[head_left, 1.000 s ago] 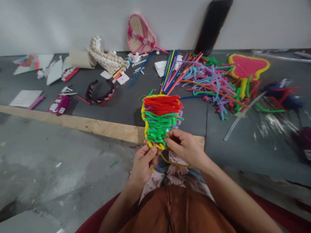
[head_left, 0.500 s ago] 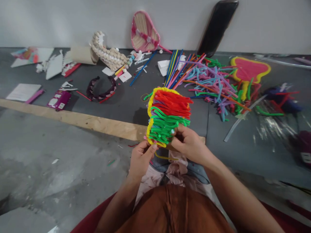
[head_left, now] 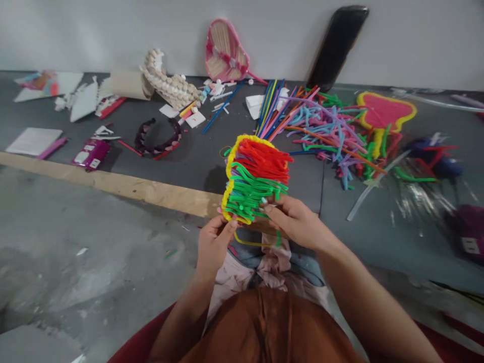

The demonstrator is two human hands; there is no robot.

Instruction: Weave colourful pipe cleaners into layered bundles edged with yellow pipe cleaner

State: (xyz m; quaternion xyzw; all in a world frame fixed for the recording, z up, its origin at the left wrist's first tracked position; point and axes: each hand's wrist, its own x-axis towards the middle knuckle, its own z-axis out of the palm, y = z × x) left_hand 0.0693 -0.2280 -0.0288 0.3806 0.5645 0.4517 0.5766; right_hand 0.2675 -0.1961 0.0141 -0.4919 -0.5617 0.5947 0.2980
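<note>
Over the table's front edge I hold a pipe-cleaner piece point(head_left: 253, 186), with red stems across its far part, green stems across its near part and a yellow fuzzy rim. My left hand point(head_left: 215, 239) pinches the yellow rim at the lower left corner, thumb on top. My right hand point(head_left: 293, 219) is closed at the right ends of the green stems, thumb and index finger together; a small pale blue spot shows at its fingertips. A yellow stem point(head_left: 247, 243) hangs below the piece, above my lap.
A heap of loose pipe cleaners point(head_left: 325, 126) lies behind and to the right. A phone point(head_left: 338, 48) leans on the wall beside a pink-rimmed fan shape point(head_left: 227, 50). Left are a dark headband point(head_left: 159, 148) and a purple packet point(head_left: 92, 154); right, a pink-and-yellow shape point(head_left: 387, 112).
Both hands and the pipe-cleaner piece have shifted slightly left. A green stem end now hangs below my right hand. My grip at the lower left corner is the same.
</note>
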